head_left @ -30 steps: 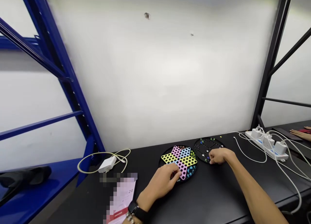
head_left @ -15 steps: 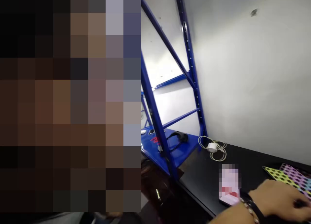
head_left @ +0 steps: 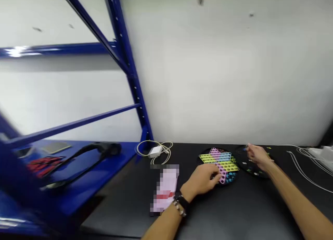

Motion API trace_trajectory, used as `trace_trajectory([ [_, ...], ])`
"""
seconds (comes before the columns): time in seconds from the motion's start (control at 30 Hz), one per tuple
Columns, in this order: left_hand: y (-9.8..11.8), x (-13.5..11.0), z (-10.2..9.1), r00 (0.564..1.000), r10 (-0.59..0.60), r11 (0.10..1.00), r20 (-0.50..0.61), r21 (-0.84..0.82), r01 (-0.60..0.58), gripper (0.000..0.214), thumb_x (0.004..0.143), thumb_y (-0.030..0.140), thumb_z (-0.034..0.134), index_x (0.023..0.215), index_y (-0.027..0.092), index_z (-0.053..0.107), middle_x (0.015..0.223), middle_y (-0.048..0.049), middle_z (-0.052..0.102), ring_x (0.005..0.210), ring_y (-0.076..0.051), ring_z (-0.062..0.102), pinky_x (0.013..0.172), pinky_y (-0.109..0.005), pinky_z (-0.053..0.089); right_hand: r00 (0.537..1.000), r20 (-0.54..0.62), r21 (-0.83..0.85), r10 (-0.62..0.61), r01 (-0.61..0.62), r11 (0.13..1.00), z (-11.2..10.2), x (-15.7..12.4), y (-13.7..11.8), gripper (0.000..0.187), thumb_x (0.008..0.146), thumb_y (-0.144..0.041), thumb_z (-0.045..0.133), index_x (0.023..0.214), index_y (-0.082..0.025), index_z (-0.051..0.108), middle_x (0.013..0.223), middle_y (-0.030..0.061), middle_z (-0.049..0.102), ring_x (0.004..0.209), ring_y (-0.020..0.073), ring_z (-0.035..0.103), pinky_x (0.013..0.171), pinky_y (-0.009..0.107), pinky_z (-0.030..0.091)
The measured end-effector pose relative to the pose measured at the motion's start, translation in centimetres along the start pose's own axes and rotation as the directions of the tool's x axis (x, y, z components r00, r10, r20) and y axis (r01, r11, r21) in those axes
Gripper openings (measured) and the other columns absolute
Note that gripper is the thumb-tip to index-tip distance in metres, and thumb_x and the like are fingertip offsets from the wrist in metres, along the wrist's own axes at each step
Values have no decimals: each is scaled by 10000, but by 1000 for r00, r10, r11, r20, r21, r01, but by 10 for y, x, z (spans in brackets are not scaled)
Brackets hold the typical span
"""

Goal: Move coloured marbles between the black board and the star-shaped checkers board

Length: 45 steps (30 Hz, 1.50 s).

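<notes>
A round game board (head_left: 219, 160) with a pink, yellow and blue star of holes lies on the black table (head_left: 234, 208). My left hand (head_left: 201, 181), with a watch and bracelet at the wrist, rests curled on the board's near left edge. To the right lies a black round tray (head_left: 253, 167) with small coloured marbles. My right hand (head_left: 256, 155) hovers over that tray with fingers bent; whether it pinches a marble is too blurred to tell.
A white charger with coiled cable (head_left: 155, 151) lies at the table's back left, a pink and white card (head_left: 166, 188) near my left wrist. Blue metal shelving (head_left: 125, 59) stands left, holding a black strap (head_left: 85, 156). White cables (head_left: 304, 163) run at the right.
The camera swung far left half a second ago and has swung back toward the table. My right hand has lifted slightly over the black tray; my left hand stays at the board's edge.
</notes>
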<state>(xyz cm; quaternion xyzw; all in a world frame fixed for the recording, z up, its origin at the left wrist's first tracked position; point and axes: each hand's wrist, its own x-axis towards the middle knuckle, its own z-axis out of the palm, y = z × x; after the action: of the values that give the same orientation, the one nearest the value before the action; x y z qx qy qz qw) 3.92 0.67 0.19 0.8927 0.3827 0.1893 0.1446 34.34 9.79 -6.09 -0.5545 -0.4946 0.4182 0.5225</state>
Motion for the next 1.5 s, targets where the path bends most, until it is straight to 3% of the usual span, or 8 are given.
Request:
trace_trajectory([
  [0.07,-4,3,-3,1000,21,1000,-3,-16,-21,250,946,331,475,812,218,652,843,-3,672,757,-149,578,705,-255,405,984,-124,-331,-128,81,940,-10,-5,-6,339,957,-443,448,822,-176,609,666,24,587,600,162,553,535,262,413],
  [0.17,-6,5,-3,1000,28,999,3,-20,-28,240,942,319,476,793,212,630,823,3,650,731,-143,556,688,-253,393,972,-91,-759,-216,73,647,3,4,-15,242,971,-346,403,959,-200,596,867,75,669,811,213,627,682,285,423],
  [0.27,-5,6,-3,1000,10,1000,6,-25,-9,243,943,318,470,783,210,618,813,8,642,729,-142,549,686,-252,390,995,-25,-939,-93,8,344,17,13,-19,264,985,-299,379,1167,-185,534,1012,139,676,900,257,659,750,327,433],
  [0.37,-6,7,-3,1000,-7,1000,13,-28,7,253,946,321,458,785,212,620,814,6,644,733,-144,549,686,-254,390,999,-15,-975,-36,-6,224,21,17,-20,301,989,-265,377,1231,-137,501,1070,191,666,978,291,662,796,358,444],
  [0.8,-4,5,-2,999,25,1000,-31,-4,-25,208,929,267,488,792,215,636,816,16,656,742,-142,563,703,-247,385,998,-60,-954,-23,-51,296,20,11,-34,501,1019,-387,248,1028,-106,663,1042,231,671,972,314,658,822,393,432],
  [1.0,-2,5,-3,999,23,1000,-36,6,-22,202,921,263,502,767,212,622,776,22,655,699,-139,549,669,-245,380,963,217,-876,-158,263,403,116,13,-65,604,1025,-459,150,888,-194,675,868,109,685,796,205,614,707,293,374],
  [1.17,-2,3,-7,994,57,998,-96,-6,-58,231,930,271,493,746,203,616,746,18,645,690,-139,545,676,-244,381,903,383,-823,-195,429,373,198,12,-63,467,1000,-493,297,903,-219,663,909,76,690,837,210,603,734,296,373],
  [1.5,-6,6,-1,990,80,996,-120,-18,-83,212,917,247,515,724,201,590,737,24,637,650,-125,535,628,-237,363,863,448,-809,-235,503,304,206,17,-43,307,996,-352,350,1037,-186,605,1145,120,599,1070,245,524,906,397,381],
])
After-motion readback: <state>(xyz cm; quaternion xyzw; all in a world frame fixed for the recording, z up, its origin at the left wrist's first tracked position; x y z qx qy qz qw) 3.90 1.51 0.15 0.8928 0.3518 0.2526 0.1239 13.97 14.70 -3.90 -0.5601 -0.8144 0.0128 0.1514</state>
